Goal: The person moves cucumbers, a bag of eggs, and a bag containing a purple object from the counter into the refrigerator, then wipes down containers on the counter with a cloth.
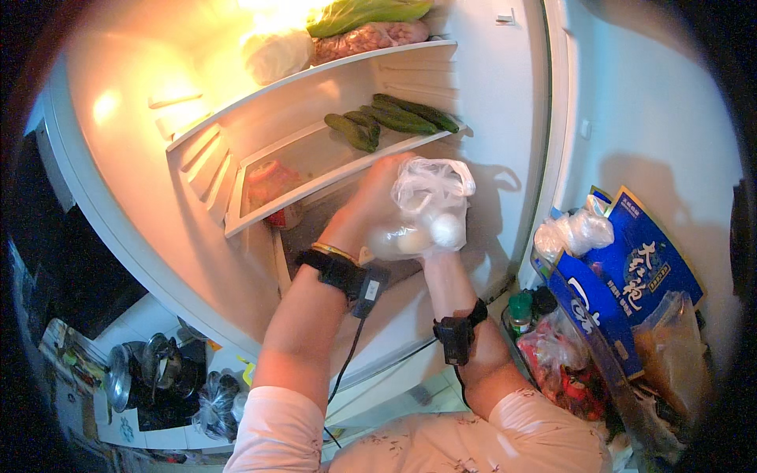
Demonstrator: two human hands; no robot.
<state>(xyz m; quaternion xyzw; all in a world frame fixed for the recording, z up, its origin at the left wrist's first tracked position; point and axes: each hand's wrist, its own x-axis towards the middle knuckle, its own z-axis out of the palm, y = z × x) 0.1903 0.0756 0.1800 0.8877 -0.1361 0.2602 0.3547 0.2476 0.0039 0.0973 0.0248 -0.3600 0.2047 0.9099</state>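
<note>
A thin clear plastic bag [434, 207] with several pale, round, egg-like items in it is before me, inside the open refrigerator. My left hand [390, 177] is at the bag's left side, its fingers largely hidden. Below and behind the bag is my right hand [440, 257], mostly covered by it; its finger positions do not show. Just above, dark green cucumbers [402, 115] lie on a glass shelf with a white edge [349, 180]. A red-lidded jar [275, 183] stands lower left, seen partly through that shelf.
The upper shelf [355, 65] holds a pale wrapped bundle [278, 56], green leafy produce [366, 15] and a bag of pinkish pieces [372, 40]. The open door's bins at right hold blue packets [650, 266] and a green-capped jar [520, 310]. Pots [121, 375] stand lower left.
</note>
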